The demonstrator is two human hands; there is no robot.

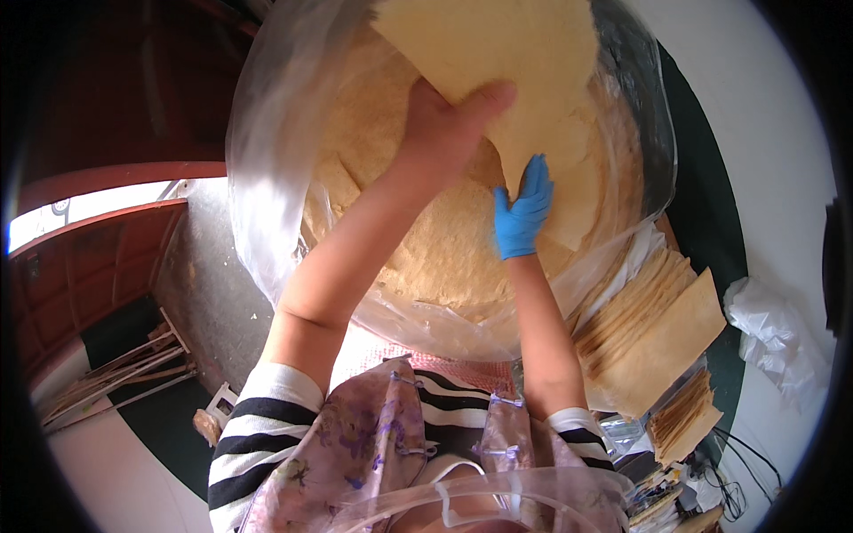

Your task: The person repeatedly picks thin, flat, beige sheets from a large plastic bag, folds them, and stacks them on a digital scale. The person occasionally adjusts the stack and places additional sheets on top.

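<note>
- Light is uneven: daylight burns white through the gap (pixel 107 202) at left, while the doors (pixel 107 107) around it sink into dark red shadow.
- The sheet (pixel 524 44) is brightly and softly lit.
- Pale glare veils the bag (pixel 271 160), most of all on its left side.
- Below it, the cloth (pixel 364 345) washes out nearly to white.
- The left hand (pixel 458 120) is blurred; the glove (pixel 524 213) looks crisper.
- Fisheye distortion bends the wall (pixel 764 80) and doors, and the corners fall to black.
- Lower right, the cables (pixel 742 471) seem slightly soft, though dimness makes that uncertain.
</note>
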